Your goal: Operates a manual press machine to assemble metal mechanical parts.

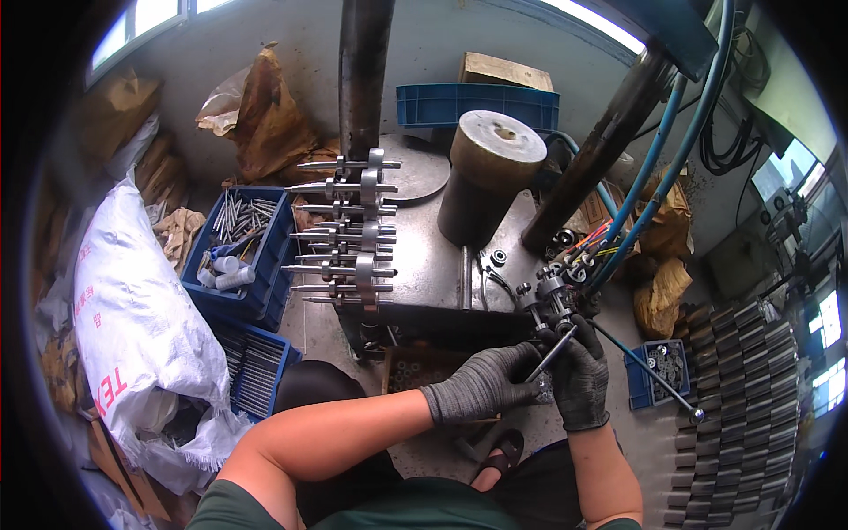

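Note:
Both my hands wear grey work gloves and meet at the right front of the metal press table. A slim metal shaft (551,355) slants between them. My left hand (481,384) is closed around its lower end, with the fingertips partly hidden. My right hand (581,382) is closed at its upper end. Just beyond the fingers, at the table's edge, stand several shafts with round collars (552,296); whether the right fingers touch them I cannot tell. A row of similar shafts with thick discs (364,278) lies along the table's left side.
A heavy steel cylinder (484,190) stands on the table between two dark columns. At left are blue bins (280,265) of metal pins and a white woven sack (146,327). A ball-ended lever (649,380) juts out right, over a blue bin (632,380), beside stacked metal parts (733,415).

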Demonstrator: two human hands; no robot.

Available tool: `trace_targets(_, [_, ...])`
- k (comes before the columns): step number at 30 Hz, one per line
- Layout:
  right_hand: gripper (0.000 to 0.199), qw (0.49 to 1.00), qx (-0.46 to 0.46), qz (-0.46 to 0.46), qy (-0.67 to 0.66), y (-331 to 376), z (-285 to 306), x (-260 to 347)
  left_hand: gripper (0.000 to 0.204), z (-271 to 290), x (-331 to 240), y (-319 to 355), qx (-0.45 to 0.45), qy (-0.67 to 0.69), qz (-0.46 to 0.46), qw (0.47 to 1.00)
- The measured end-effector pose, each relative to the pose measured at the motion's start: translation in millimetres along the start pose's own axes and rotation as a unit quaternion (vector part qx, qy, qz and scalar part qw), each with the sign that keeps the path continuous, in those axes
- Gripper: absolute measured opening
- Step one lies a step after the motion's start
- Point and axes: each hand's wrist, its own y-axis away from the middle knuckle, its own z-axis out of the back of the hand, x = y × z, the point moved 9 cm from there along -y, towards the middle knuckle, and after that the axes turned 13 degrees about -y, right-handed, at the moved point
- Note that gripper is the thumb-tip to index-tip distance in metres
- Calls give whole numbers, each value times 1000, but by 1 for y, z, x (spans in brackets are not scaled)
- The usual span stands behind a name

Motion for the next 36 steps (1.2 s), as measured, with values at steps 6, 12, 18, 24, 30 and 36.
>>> trace_targets(6, [42,1000,5,16,-10,6,5,6,26,-13,21,-1,50,-45,79,995])
trace_targets(12, [31,999,35,17,-3,13,-11,9,27,-11,15,3,28,-46,31,998])
trace_targets(18, [32,995,-17,-97,6,17,-5,-17,35,-10,16,5,-11,-66,-26,997])
trace_targets(24, [35,992,13,-30,124,22,-16,-6,35,-6,4,9,-22,-71,-65,995])
trace_targets(30, [35,981,34,-4,188,27,-22,-6,35,-1,-17,14,-39,-41,-116,992])
trace_targets(36, [38,981,52,-58,178,37,-31,-20,40,2,-7,14,8,-3,-69,998])
